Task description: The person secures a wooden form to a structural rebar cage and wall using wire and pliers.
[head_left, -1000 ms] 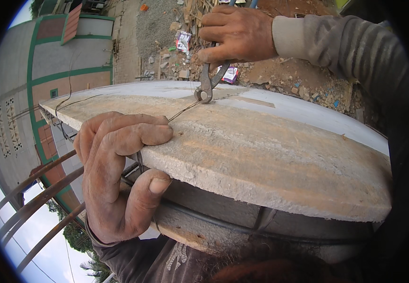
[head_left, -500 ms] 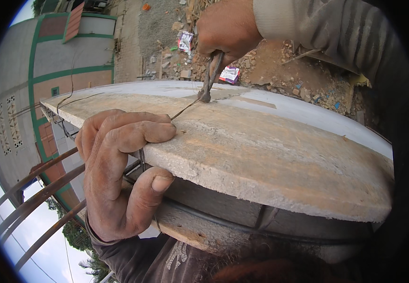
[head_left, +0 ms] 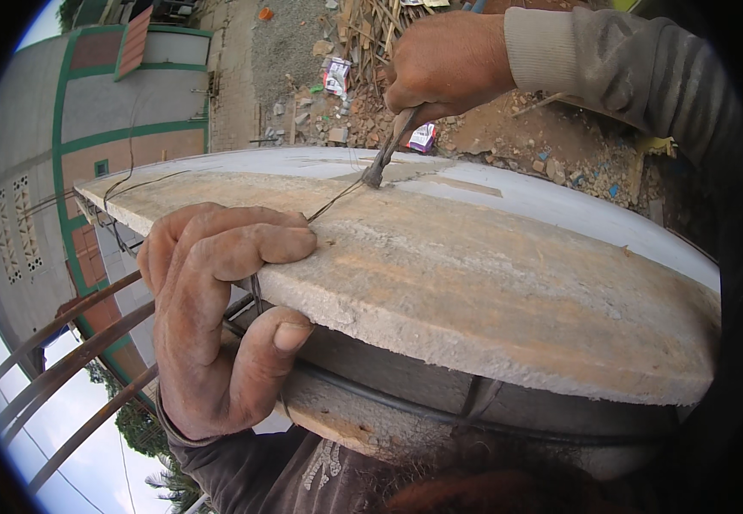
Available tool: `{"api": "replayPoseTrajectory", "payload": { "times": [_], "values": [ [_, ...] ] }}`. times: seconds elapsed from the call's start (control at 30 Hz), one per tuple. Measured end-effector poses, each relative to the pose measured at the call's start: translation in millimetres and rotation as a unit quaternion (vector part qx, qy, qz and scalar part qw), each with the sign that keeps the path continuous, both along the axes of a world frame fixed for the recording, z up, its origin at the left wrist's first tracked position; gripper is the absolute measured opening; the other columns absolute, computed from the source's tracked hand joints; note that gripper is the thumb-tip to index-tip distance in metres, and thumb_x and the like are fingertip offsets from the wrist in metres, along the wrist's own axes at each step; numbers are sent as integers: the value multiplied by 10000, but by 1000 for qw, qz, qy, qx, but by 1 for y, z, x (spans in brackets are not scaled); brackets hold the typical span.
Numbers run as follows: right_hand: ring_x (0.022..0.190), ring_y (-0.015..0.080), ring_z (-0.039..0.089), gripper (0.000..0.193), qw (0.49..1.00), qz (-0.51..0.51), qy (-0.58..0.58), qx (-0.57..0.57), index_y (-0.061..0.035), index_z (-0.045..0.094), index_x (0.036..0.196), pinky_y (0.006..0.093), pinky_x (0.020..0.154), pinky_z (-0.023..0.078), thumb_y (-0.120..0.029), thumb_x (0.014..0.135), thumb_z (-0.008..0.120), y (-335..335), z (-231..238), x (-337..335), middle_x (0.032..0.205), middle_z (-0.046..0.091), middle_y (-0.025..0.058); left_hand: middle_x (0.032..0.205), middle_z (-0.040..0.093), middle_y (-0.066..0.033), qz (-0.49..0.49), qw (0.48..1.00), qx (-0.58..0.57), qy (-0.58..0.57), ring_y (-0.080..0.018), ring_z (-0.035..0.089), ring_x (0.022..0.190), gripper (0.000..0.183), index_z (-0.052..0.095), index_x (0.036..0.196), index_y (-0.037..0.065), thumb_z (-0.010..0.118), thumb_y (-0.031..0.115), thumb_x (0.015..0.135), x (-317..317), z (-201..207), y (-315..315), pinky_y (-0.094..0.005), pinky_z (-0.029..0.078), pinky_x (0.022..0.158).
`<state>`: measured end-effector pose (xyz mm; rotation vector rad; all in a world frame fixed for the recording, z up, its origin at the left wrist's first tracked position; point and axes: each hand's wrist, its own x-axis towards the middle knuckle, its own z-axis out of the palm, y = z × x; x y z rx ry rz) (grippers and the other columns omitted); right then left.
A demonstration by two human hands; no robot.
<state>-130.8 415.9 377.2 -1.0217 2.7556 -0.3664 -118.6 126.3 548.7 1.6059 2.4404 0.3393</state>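
My left hand (head_left: 221,313) is closed over the near left edge of a worn, mortar-crusted wooden board (head_left: 483,283), fingers on its face and thumb below the edge. From beside those fingertips a thin tie wire (head_left: 335,203) runs across the board to the jaws of metal pincers (head_left: 382,161). My right hand (head_left: 450,64) is wrapped around the pincers' handles, which lean up and to the right. The jaws sit on the wire at the board's far side. Under the board, steel bars (head_left: 371,392) cross in a dark gap, with a second board (head_left: 337,415) below.
Several rusty rebars (head_left: 76,355) stick out at the left. Loose wire ends (head_left: 114,193) rise from the board's far left end. Beyond lie rubble, scrap wood (head_left: 371,34) and discarded bags (head_left: 336,75) on the ground. A grey building (head_left: 131,94) with green trim stands at the left.
My right hand has swung to the right, tilting the pincers' handles that way while the jaws stay near the same spot. My left hand has barely moved.
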Motion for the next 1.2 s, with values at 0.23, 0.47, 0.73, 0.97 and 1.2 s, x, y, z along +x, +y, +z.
{"api": "replayPoseTrajectory", "payload": {
  "times": [0.23,0.47,0.73,0.97,1.2],
  "values": [
    [1033,314,753,261,996,-50,70,-27,-84,749,1217,463,861,628,-216,993,726,-4,-22,17,1049,723,130,1149,729,-159,-10,1000,-7,2,-301,595,1158,450,702,1190,22,627,422,998,-2,1,4,-488,400,1090],
    [1067,337,738,288,986,-123,-78,-82,-56,733,1251,496,910,617,-186,995,716,-12,-28,28,1077,722,130,1150,728,-157,-10,1000,-6,-1,-298,591,1158,462,704,1194,25,629,440,1004,-3,-1,2,-487,396,1087],
    [1059,325,727,305,984,-136,-113,-38,-56,730,1285,495,922,605,-168,1003,703,-17,-6,21,1070,689,142,1151,728,-153,-7,1000,-2,-3,-295,592,1159,450,706,1194,23,635,424,1001,-2,0,2,-482,401,1084],
    [1038,332,723,298,991,-115,-52,-50,-58,729,1276,497,880,596,-179,1004,704,-17,-25,22,1000,660,151,1149,731,-154,-6,1000,-3,1,-297,592,1164,446,710,1194,30,640,422,994,-2,-1,3,-490,406,1087],
    [1006,324,730,304,990,-87,-53,-97,-36,720,1143,495,852,597,-295,984,743,-19,-36,22,1005,680,139,1147,731,-154,4,1000,-4,3,-296,592,1161,452,712,1192,35,636,434,995,1,4,-2,-495,404,1089]
  ]
}}
